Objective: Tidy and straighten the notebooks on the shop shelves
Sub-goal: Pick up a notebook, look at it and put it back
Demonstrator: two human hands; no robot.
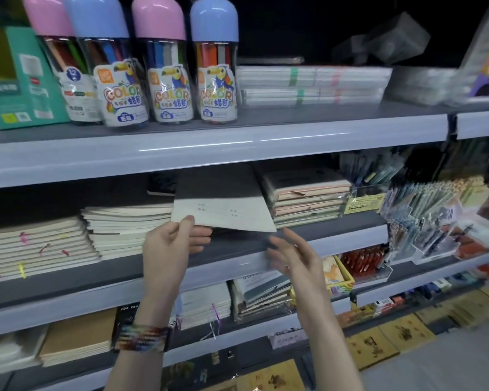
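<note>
1. Far left on the top shelf we see a green box standing up.
2. Next to it stand four crayon tubs in a row. Their round caps go pink, blue, pink, blue.
3. Below, on the middle shelf, a tall pile of cream notebooks lies flat at the left. Little coloured ribbons poke out of it.
4. Just beside that pile sits a pile of white notebooks. Its edges do not line up.
5. Our left hand comes next. Its thumb is on top of the near left corner of a grey notebook and its fingers are under it, so it pinches that corner. A bracelet of many colours goes round this wrist.
6. The grey notebook is over the middle shelf, between the white notebooks and the pile to its right. It sits crooked, and its near edge sticks out toward us. Its far end goes back under the top shelf.
7. Our right hand is blurry. Its fingers are loose and spread, and it holds nothing. It is just below the near right corner of the grey notebook. We cannot tell if it touches it.
8. A pile of pink-edged notebooks lies flat just right of the grey notebook.
9. Far right, pens stand in clear holders.
</note>
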